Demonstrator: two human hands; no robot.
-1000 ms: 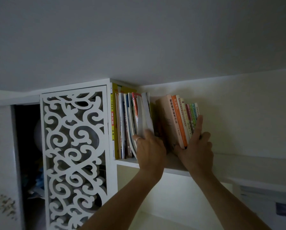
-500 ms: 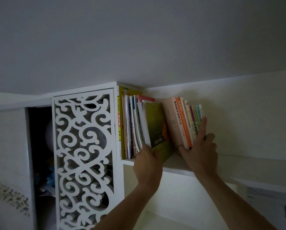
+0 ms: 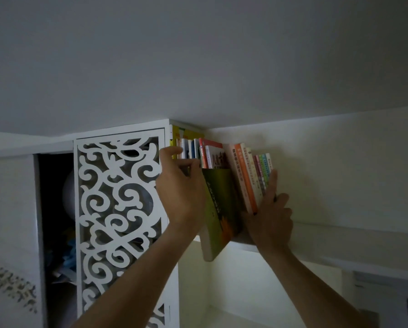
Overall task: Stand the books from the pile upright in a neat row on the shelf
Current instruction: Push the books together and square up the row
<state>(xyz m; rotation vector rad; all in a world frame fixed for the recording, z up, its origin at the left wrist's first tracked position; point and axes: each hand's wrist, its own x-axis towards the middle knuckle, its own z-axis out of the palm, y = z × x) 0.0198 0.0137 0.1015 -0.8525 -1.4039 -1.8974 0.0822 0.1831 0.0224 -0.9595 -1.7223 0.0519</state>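
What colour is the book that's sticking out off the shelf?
Mostly green, with some orange near the bottom of the book. The head view, the only one, shows it.

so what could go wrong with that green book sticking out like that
1. The green book hangs tilted past the shelf edge with neither hand plainly gripping it, so it may slide off.
2. The right hand props the leaning right books; if it lets go, they could topple.
3. The left hand reaches among the left books and could knock the green one.
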